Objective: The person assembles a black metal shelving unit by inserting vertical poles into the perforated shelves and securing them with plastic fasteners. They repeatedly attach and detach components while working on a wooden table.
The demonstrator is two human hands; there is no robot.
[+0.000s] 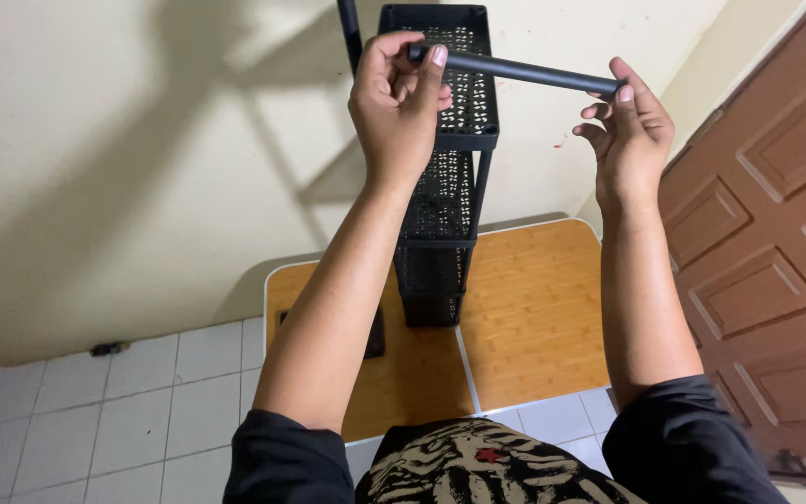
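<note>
The person holds a black tube (515, 70) up in front of the wall, one end in each hand. The left hand (398, 103) closes round the tube's left end: thumb and forefinger pinch it, the other fingers curl under, so this grip is pressed tight on the tube. The right hand (629, 131) takes the right end more loosely; its fingertips and thumb pinch the tip while the lower fingers stay partly spread. The tube runs between the two grips, tilted a little, its left end higher than its right, and most of its length lies bare between the hands.

Just behind the left hand stands a tall black rack (445, 168) of perforated trays on thin posts. The tube's left end sits in front of the top tray; whether it touches the tray cannot be told. The rack rests on a low wooden bench (534, 308) with a white rim, set on a floor of pale tiles (95, 411). A brown panelled door (776, 252) stands to the right. A flat dark thing lies on the bench, partly hidden by the left forearm.
</note>
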